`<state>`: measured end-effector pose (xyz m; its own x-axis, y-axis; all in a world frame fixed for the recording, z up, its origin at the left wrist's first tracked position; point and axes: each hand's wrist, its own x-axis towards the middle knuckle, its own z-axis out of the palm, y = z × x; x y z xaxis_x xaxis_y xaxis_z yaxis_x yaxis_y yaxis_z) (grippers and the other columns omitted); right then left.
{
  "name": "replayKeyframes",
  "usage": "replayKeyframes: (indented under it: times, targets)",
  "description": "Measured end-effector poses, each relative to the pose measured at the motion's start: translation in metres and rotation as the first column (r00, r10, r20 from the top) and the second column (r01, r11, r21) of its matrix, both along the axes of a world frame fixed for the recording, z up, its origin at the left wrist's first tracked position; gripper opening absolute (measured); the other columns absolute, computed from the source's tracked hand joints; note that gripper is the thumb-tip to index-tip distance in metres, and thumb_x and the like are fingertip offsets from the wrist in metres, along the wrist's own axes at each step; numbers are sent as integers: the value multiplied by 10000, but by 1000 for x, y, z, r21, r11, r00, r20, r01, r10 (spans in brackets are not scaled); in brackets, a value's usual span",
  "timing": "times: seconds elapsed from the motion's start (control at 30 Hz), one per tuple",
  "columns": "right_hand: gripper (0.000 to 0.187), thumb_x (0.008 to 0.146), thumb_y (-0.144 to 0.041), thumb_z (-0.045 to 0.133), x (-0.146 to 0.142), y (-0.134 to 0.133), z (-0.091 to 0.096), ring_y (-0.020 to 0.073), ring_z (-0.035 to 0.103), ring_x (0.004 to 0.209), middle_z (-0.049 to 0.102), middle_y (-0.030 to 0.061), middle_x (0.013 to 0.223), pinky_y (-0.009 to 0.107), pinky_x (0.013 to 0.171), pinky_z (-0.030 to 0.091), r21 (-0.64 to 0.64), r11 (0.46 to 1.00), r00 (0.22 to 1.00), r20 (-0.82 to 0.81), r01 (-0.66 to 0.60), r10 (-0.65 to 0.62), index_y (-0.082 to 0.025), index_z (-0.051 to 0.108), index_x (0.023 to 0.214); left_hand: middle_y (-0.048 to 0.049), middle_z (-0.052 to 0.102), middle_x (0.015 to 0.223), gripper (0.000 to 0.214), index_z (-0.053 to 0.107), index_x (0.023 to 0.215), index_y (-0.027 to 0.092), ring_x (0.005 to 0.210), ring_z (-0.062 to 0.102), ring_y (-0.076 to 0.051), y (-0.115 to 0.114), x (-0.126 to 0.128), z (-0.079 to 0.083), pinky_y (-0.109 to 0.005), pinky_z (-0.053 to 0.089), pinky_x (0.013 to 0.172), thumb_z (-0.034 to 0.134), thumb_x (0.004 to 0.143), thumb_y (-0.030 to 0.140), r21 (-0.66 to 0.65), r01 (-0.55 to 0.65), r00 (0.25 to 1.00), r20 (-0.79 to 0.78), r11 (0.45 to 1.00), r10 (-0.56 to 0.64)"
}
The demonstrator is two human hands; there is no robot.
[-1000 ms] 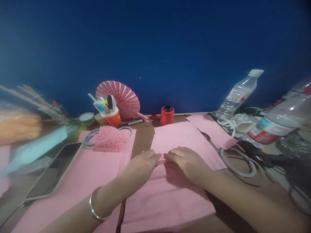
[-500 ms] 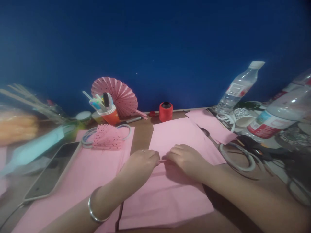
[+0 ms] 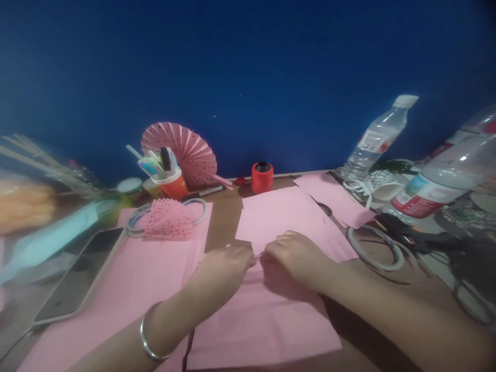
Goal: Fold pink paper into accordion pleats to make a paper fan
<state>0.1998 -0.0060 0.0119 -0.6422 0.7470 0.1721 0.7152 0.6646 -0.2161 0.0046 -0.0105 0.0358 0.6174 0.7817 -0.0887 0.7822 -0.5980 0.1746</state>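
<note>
A pink sheet of paper [image 3: 267,325] lies in front of me, creased across its middle. My left hand [image 3: 227,266], with a ring on one finger, is closed in a pinch on a narrow raised fold of this paper. Close beside it, my right hand [image 3: 292,258] is curled and pinches the same fold. A short bit of the fold shows between the fingertips; the hands cover the rest. The far part of the pink paper [image 3: 289,209] stretches beyond my hands.
Left are a phone [image 3: 79,279], more pink paper [image 3: 151,268], tape rolls [image 3: 199,209] and a small dotted pleated paper [image 3: 168,219]. Behind stand a pen cup [image 3: 172,185], pleated fan [image 3: 182,147] and red container [image 3: 262,179]. Right are bottles [image 3: 430,186] and a white ring [image 3: 377,256].
The camera view has shifted slightly, so the things around appear a little further left. Both hands keep their pinch on the fold, with the left fingers very slightly shifted.
</note>
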Motion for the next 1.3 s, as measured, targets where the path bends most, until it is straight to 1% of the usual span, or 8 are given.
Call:
replayKeyframes:
  times: [0.2, 0.33, 0.47, 0.53, 0.67, 0.93, 1.1, 1.3]
  targets:
    - [239, 853, -222, 424, 41, 30, -2, 160, 575, 669, 657, 11, 722, 252, 597, 349, -172, 984, 999, 0, 52, -53, -201, 613, 709, -14, 605, 669, 284, 575, 753, 199, 600, 549, -153, 8, -11, -3, -261, 361, 538, 315, 864, 217, -7, -130, 991, 37, 991, 130]
    - [262, 854, -183, 387, 42, 30, 3, 163, 553, 680, 635, 20, 712, 271, 638, 363, -89, 976, 973, -104, 197, -206, -184, 596, 696, -12, 577, 604, 280, 534, 662, 184, 536, 517, -162, 9, -11, -5, -272, 323, 499, 322, 844, 206, 5, -147, 988, -53, 989, 147]
    - [199, 853, -283, 446, 21, 16, 11, 176, 557, 833, 653, 40, 895, 285, 740, 375, -146, 988, 969, -233, 45, -79, -189, 618, 889, -6, 580, 622, 223, 527, 675, 184, 547, 517, -161, 6, -9, -7, -263, 315, 497, 354, 813, 158, 7, -122, 989, -85, 993, 122]
    - [196, 849, -288, 460, 14, 11, 11, 170, 570, 804, 669, 18, 863, 281, 734, 379, -220, 975, 976, -218, -36, -13, -208, 639, 852, -4, 586, 642, 212, 533, 695, 184, 572, 529, -159, 4, -8, -9, -260, 329, 514, 360, 808, 137, 1, -82, 994, -77, 997, 82]
    - [222, 856, -267, 449, 13, 9, 9, 130, 580, 718, 674, -18, 789, 228, 646, 392, -354, 935, 966, -246, -11, -82, -214, 642, 757, 1, 601, 684, 262, 550, 745, 201, 627, 559, -165, 3, -7, -9, -269, 376, 562, 319, 868, 215, -24, -25, 999, -31, 999, 24]
    - [164, 797, -199, 490, 2, -2, 7, 171, 566, 688, 653, 0, 706, 285, 668, 362, -146, 989, 999, -37, 23, -29, -207, 633, 718, -21, 623, 759, 288, 584, 864, 198, 694, 575, -153, -2, -2, -5, -262, 419, 640, 300, 888, 237, -4, 59, 998, 26, 998, -59]
    - [184, 783, -162, 481, 15, 4, 6, 160, 578, 724, 674, -29, 798, 256, 639, 362, -190, 981, 999, -36, 33, -41, -253, 640, 799, -1, 618, 722, 248, 579, 817, 211, 641, 565, -160, 6, -11, -12, -262, 393, 578, 336, 863, 205, -11, 38, 998, -41, 999, -38]
    - [212, 795, -182, 454, 35, 18, 9, 143, 583, 738, 685, -35, 817, 237, 645, 372, -268, 957, 990, -55, 114, -133, -250, 651, 758, 6, 596, 697, 224, 523, 734, 193, 631, 547, -151, 24, -19, -3, -252, 350, 551, 334, 855, 209, -25, -49, 996, -78, 998, 47]
